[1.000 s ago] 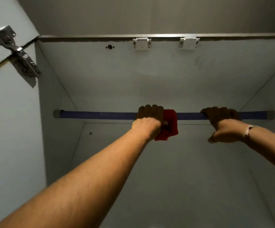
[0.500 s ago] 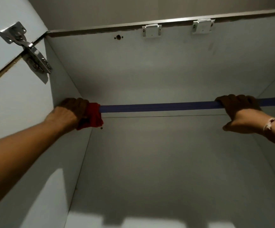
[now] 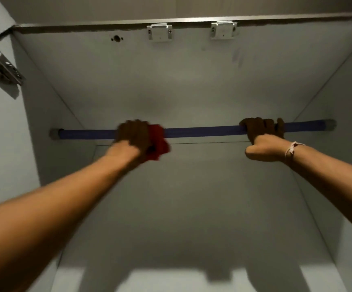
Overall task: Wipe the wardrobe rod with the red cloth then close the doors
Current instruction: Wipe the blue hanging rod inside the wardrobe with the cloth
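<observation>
Two bare forearms enter from the lower corners of the frame and reach upward into a pale wardrobe interior. The left hand (image 3: 132,142), left of centre, is closed around the red cloth (image 3: 158,142), which is wrapped over the rod (image 3: 202,131); loose folds of the cloth hang just below the rod on the hand's right side. This hand and the cloth appear motion-blurred. The right hand (image 3: 262,137), right of centre, has its fingers curled over the bare rod and clamped on it; a pale string bracelet (image 3: 291,149) circles its wrist. The two hands are well apart on the rod.

The rod is dark blue and runs horizontally across the middle of the frame, ending in grey sockets at the left wall (image 3: 54,133) and the right wall (image 3: 330,124). Beyond and above it lies the wardrobe's top panel (image 3: 192,81), bearing a small drilled hole (image 3: 117,39) and two metal brackets (image 3: 160,32) near the front edge, at upper centre of the frame. A metal door hinge (image 3: 1,64) projects at the upper left edge. Shadows of the arms fall on the back panel toward the bottom of the frame.
</observation>
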